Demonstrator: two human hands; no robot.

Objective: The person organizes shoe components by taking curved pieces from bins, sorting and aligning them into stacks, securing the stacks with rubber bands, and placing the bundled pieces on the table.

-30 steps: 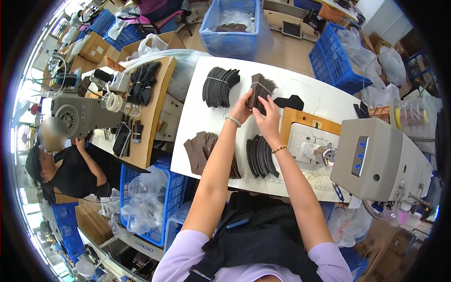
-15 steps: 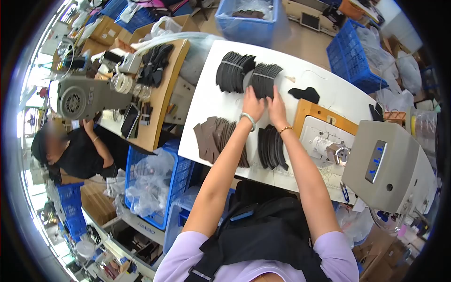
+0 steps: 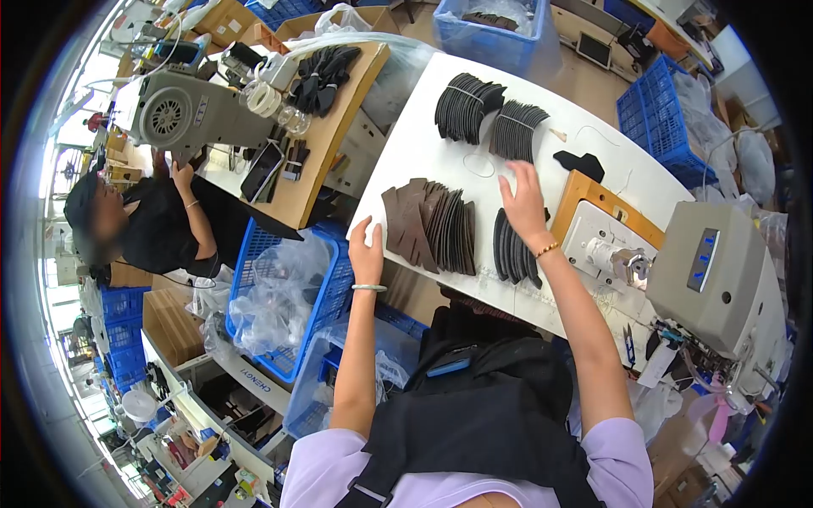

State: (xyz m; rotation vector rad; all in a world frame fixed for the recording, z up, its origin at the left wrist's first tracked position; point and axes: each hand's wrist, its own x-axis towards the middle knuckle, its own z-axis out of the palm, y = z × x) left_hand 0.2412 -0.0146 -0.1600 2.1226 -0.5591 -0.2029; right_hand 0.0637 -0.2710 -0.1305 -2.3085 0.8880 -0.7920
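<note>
My left hand (image 3: 366,256) is open at the table's left edge, fingers apart, beside a fanned stack of brown flat pieces (image 3: 415,224). It does not appear to hold anything. My right hand (image 3: 523,203) is also open, fingers spread, just above a row of curved black pieces (image 3: 511,248) and partly covering it. Farther back stand two fanned stacks of thin black pieces: one on the left (image 3: 460,108) with a pale band across it, the other on the right (image 3: 517,131), also with a band-like line. A thin loop (image 3: 479,166) lies in front of them.
On the right of the white table (image 3: 391,169) stands a sewing machine (image 3: 707,267) beside a wood-edged plate (image 3: 622,207). A dark cut piece (image 3: 580,165) lies behind it. Blue crates (image 3: 284,309) surround the table. Another person (image 3: 157,224) sits at a machine on the left.
Both hands have let go of the right black stack. My left hand has moved left and nearer to the table's edge; my right hand has drawn back. The whole view has shifted slightly.
</note>
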